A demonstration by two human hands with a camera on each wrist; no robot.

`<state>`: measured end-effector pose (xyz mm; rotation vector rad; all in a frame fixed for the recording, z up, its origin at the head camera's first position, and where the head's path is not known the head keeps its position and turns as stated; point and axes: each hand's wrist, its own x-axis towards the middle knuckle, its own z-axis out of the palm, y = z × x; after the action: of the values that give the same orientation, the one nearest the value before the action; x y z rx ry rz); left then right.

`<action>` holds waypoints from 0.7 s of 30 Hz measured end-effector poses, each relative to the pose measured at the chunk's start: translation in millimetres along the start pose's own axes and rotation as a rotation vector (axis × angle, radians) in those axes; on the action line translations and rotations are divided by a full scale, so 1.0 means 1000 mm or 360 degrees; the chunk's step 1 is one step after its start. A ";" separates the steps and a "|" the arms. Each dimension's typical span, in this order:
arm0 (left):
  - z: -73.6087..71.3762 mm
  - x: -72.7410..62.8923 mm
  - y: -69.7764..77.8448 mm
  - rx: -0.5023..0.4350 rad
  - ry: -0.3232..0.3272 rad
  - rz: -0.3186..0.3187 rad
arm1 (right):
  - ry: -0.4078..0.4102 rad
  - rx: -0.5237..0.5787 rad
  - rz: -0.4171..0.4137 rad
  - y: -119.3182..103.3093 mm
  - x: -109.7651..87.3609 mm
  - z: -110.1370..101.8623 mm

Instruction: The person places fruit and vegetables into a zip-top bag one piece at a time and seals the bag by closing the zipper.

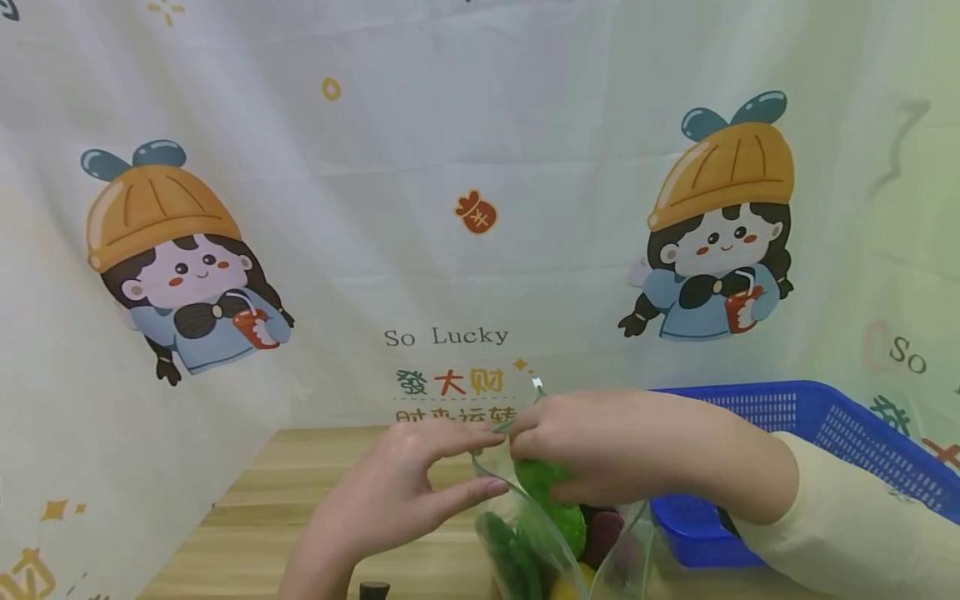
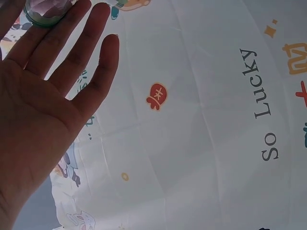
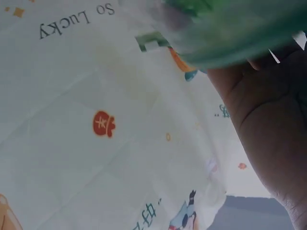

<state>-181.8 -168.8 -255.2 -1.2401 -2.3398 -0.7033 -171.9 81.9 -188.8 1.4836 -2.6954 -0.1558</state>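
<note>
A clear zip bag [image 1: 626, 562] with a green-edged mouth stands on the table, its white slider [image 1: 537, 383] near the top. My right hand [image 1: 592, 442] reaches in at the mouth, fingers bent around a bright green, rounded vegetable [image 1: 538, 477]. My left hand [image 1: 405, 483] is at the bag's left edge, thumb and fingers spread apart at the rim; the left wrist view shows long, nearly straight fingers [image 2: 79, 57]. Through the plastic show another green vegetable [image 1: 566, 529], dark green cucumber-like pieces [image 1: 510, 554], a dark purple rounded item [image 1: 602, 535] and something yellow [image 1: 573, 583].
A blue plastic basket [image 1: 708, 550] with slotted walls stands to the right, partly behind my right forearm. A small dark cap-like object [image 1: 373, 590] shows at the bottom edge. Behind the wooden table [image 1: 247, 517] hangs a printed cloth [image 1: 480, 108].
</note>
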 end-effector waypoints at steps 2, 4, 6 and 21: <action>-0.001 0.001 0.000 0.0003 0.0001 0.0007 | -0.0031 -0.0097 0.0066 0.001 0.008 0.007; -0.001 0.000 0.000 0.0015 -0.0002 0.0000 | -0.0044 -0.0175 0.0122 0.002 0.015 0.016; -0.001 0.000 0.000 0.0033 -0.0007 -0.0011 | -0.0038 -0.0267 0.0152 0.002 0.018 0.023; 0.001 0.000 0.001 0.0065 -0.0033 -0.0035 | -0.0069 -0.0309 0.0266 0.002 0.015 0.041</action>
<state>-180.6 -167.7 -255.6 -1.2116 -2.3756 -0.6492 -185.9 73.0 -229.5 1.2107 -2.7300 -0.4312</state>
